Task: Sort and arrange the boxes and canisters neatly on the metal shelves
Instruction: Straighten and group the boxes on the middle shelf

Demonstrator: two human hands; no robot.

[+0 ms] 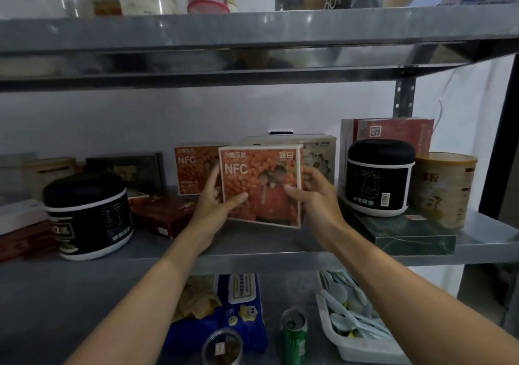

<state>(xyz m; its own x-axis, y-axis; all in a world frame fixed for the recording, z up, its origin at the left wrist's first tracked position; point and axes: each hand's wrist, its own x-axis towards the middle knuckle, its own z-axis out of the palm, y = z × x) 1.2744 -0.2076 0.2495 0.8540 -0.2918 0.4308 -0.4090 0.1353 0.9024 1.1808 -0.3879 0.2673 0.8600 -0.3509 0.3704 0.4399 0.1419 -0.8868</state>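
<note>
The left hand [216, 199] and right hand [311, 196] pinch the orange NFC box [261, 187] by its 2 side edges, thumbs on its face, upright over the middle shelf [252, 255]. A loose grip could tip it onto the second NFC box [193, 168] just behind.

Glossy printed cardboard box [261, 186] on a dull, smooth grey metal shelf [252, 248].
</note>
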